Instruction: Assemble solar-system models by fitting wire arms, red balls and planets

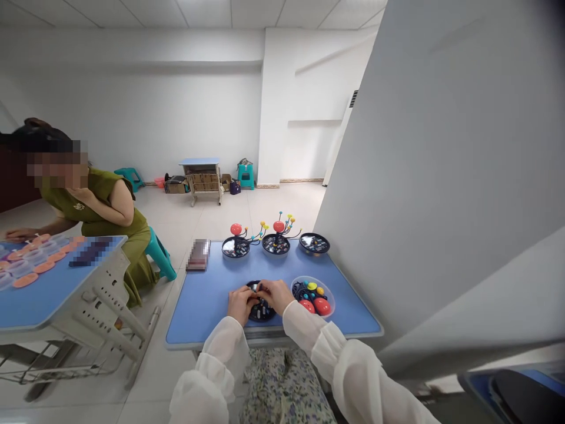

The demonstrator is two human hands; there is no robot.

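Observation:
My left hand [241, 304] and my right hand [274, 294] meet over a black round plastic base [262, 309] near the table's front edge. Both hands grip it, and their fingers cover most of its top. A small silvery piece shows between the fingertips. Right of my right hand, a clear round bowl [312, 297] holds red, yellow and teal balls and black parts. Behind my hands stand several assembled planet models on black bases, with red balls and thin arms [276, 238]. All of this lies on a blue table [212, 312].
A pixelated box [198, 255] lies at the table's back left. A seated person [101, 206] works left at another blue table [57, 277] holding clear containers with orange lids. A grey partition [419, 176] rises close on the right.

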